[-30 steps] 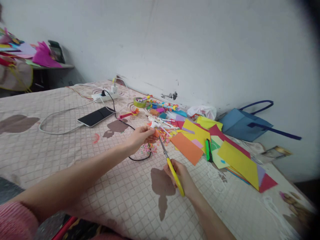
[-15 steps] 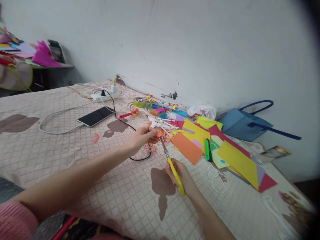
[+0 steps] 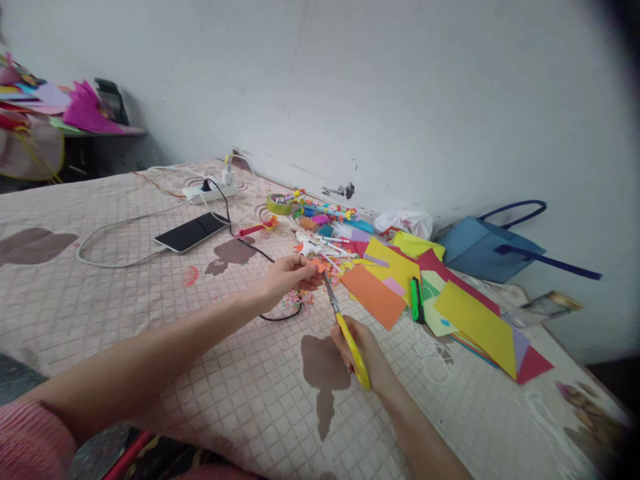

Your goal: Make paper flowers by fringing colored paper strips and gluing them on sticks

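Observation:
My left hand (image 3: 289, 283) pinches a small orange paper piece (image 3: 318, 265) between thumb and fingers, above the table's middle. Yellow-handled scissors (image 3: 353, 348) are gripped in my right hand (image 3: 367, 353), their blades pointing up and away toward the orange piece. The blade tips are right beside that piece; whether they touch it I cannot tell. Beneath and behind my left hand lie small coloured paper scraps (image 3: 300, 300) and several white sticks (image 3: 340, 252). An orange paper sheet (image 3: 374, 297) lies just right of the scissors.
Right of my hands are yellow sheets (image 3: 477, 327), a green cutter (image 3: 417, 300), white string (image 3: 433, 360) and a blue bag (image 3: 493, 250) by the wall. To the left, a phone (image 3: 193, 233) is cabled near a power strip (image 3: 210, 193). A tape roll (image 3: 279, 204) stands behind.
The orange piece has turned slightly in my left fingers, and the fingers below it have spread a little. The scissors have shifted only slightly, their tips a touch farther right.

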`<state>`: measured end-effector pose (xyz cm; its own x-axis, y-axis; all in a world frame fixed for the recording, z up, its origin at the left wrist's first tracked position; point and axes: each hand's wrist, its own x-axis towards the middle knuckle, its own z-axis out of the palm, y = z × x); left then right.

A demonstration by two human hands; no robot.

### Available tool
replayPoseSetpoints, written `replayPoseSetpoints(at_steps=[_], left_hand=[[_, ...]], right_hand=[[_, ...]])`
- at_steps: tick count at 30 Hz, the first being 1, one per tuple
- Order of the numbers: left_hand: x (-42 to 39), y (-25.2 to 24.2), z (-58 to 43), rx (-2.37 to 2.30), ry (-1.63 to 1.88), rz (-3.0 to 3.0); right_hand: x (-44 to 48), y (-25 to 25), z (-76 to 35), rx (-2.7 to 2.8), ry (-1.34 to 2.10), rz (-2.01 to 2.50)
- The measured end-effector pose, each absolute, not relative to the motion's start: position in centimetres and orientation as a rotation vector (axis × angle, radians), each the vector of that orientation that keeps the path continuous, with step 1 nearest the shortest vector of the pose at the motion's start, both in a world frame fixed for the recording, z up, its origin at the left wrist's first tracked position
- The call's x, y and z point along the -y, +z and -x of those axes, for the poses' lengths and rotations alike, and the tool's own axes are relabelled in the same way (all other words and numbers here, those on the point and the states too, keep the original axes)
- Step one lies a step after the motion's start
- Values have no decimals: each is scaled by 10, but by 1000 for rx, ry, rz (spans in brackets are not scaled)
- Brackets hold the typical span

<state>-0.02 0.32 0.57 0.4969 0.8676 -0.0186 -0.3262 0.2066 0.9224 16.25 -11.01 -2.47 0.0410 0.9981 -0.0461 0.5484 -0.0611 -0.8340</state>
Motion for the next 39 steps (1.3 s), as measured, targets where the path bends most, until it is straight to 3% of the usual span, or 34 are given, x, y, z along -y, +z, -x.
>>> replayPoseSetpoints(at_steps=[39], left_hand=[[-5,11,4,-611,933,-1043]], right_hand=[[109,-33,-164,1562,840,1698]])
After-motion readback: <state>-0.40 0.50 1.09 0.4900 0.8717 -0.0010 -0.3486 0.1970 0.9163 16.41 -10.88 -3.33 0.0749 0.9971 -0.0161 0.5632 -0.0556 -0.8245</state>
